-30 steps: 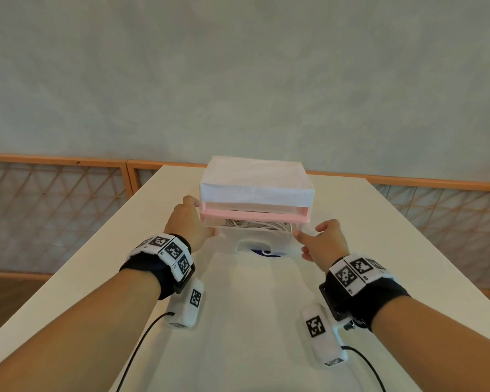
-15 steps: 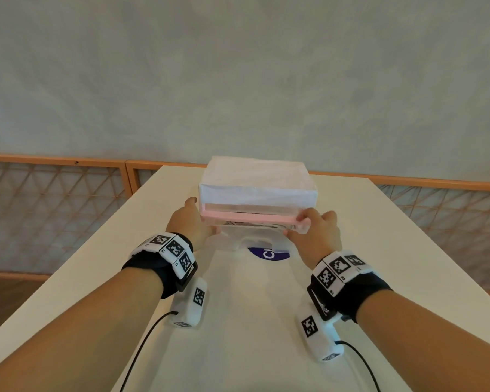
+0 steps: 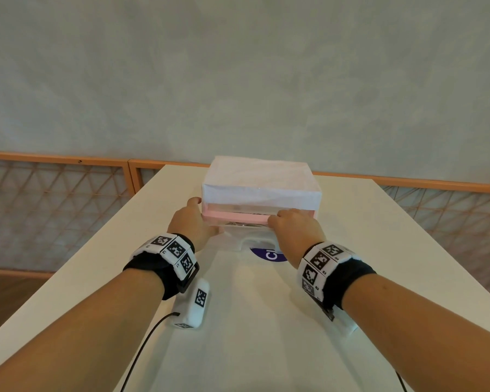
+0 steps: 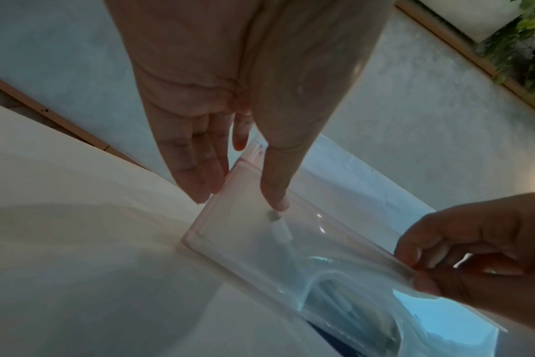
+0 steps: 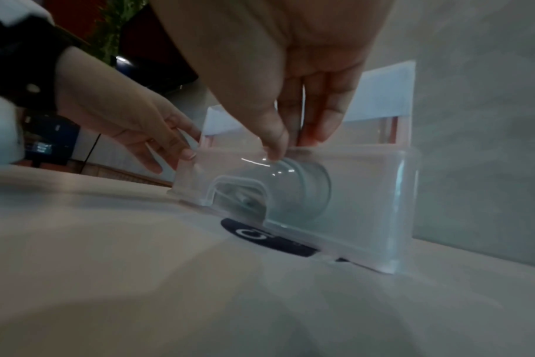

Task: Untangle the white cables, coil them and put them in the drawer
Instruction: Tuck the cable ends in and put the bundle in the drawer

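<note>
A white-covered drawer unit [image 3: 260, 179] with a pink frame stands at the far end of the table. Its clear drawer [image 3: 238, 232] sticks out only a little. Through the clear front I see the coiled white cables [image 5: 309, 190], and a white plug end [image 4: 280, 227] lies inside. My left hand [image 3: 190, 222] is at the drawer's left front corner [image 4: 238, 190], fingers straight along the side and thumb on the front. My right hand [image 3: 289, 222] pinches the top rim of the drawer front [image 5: 293, 145], thumb in front and fingers behind.
A round dark purple sticker [image 3: 269, 254] lies on the white table [image 3: 379, 250] just in front of the drawer. Wooden lattice railings [image 3: 54, 193] run behind the table under a grey wall. White tagged modules [image 3: 195, 304] with black cords hang below my wrists.
The drawer has slid further into the unit, hiding the cables from above. My right hand moved from beside the drawer onto its front rim. The left hand stayed at the left corner.
</note>
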`<state>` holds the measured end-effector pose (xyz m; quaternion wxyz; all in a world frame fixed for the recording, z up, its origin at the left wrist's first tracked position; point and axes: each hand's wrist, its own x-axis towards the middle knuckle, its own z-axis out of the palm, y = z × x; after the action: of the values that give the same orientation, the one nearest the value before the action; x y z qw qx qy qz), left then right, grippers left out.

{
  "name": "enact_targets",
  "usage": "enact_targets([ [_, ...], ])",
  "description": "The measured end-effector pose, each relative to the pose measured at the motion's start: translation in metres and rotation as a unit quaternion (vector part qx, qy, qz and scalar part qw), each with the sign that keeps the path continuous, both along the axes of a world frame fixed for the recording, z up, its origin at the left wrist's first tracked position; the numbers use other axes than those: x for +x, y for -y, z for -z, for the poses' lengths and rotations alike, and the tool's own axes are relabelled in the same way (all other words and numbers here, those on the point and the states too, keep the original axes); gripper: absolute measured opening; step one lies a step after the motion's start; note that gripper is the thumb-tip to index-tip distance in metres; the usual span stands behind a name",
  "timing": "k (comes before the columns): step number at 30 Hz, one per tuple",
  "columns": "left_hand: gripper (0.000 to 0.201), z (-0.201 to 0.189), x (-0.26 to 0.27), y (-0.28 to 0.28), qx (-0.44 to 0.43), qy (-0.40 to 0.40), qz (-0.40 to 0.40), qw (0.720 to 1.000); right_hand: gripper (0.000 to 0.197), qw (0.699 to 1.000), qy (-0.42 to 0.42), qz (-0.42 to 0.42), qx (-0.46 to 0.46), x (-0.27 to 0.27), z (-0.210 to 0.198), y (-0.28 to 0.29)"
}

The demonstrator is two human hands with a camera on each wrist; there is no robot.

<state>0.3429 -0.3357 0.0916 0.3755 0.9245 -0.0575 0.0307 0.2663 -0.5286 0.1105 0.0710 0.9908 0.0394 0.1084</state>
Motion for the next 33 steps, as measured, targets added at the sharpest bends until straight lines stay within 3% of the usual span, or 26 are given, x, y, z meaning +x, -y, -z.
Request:
enact_targets([
  [4,0.081,-0.001,0.002,0.001,0.007,0.0,0.01,1.0,0.025,1.0,0.013,-0.009,-0.01,0.003,-0.003,-0.001],
  [9,0.059,-0.002,0.007,0.002,0.034,0.003,0.022,0.999,0.032,0.999,0.037,-0.009,0.039,0.01,0.003,0.004],
  [12,0.05,-0.003,0.012,0.003,0.043,0.005,0.02,0.999,0.024,0.999,0.037,-0.002,0.028,0.014,0.007,0.007],
  [19,0.058,0.0,0.015,0.0,0.041,0.004,0.008,0.999,0.017,0.999,0.047,0.008,0.023,0.017,0.009,0.004],
  [23,0.069,0.002,0.015,0.002,0.076,-0.008,0.022,0.997,0.029,0.999,0.032,0.005,0.022,0.014,0.006,0.007],
  [26,0.065,0.002,0.018,0.003,0.077,-0.006,0.016,0.997,0.044,1.0,0.013,-0.015,0.0,0.009,0.003,0.011],
  [29,0.054,0.002,0.021,0.004,0.099,-0.01,0.01,0.995,0.046,0.999,0.01,-0.019,-0.03,0.01,0.005,0.011],
  [33,0.052,0.002,0.022,0.005,0.103,-0.014,0.01,0.995,0.045,1.0,0.009,-0.013,0.011,0.013,0.007,0.01],
])
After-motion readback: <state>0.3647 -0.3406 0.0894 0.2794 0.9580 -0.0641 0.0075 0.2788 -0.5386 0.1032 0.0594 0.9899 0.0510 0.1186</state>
